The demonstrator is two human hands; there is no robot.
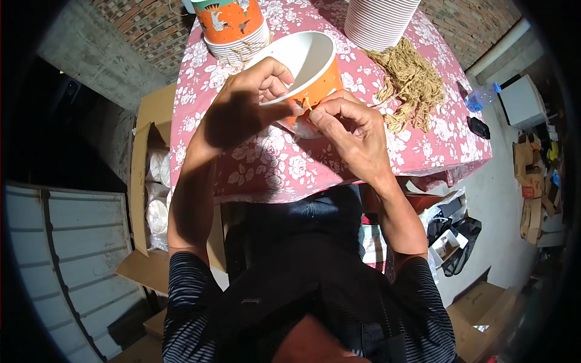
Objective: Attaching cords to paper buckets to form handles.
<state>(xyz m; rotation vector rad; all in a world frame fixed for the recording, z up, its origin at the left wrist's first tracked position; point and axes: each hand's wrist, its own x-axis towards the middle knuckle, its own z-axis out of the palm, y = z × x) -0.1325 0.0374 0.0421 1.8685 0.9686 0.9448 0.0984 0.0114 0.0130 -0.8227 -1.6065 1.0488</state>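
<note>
An orange paper bucket (330,68) with a white inside is tilted over the table in front of me. My left hand (257,91) grips its near left wall, with curled fingers at the rim and the thumb against the outside. Close to that thumb, a short yellowish cord (308,103) shows at the bucket's side. My right hand (348,124) pinches this cord between thumb and forefinger. Whether the cord passes through the wall, I cannot tell. A heap of tan cords (411,85) lies to the right of the bucket.
A pink flowered cloth (260,175) covers the table. Stacked orange buckets (227,24) stand back left, a tall stack of white ones (380,24) back right. Near the right edge are a clear bottle (482,97) and a black object (478,127). An open carton (140,181) stands left.
</note>
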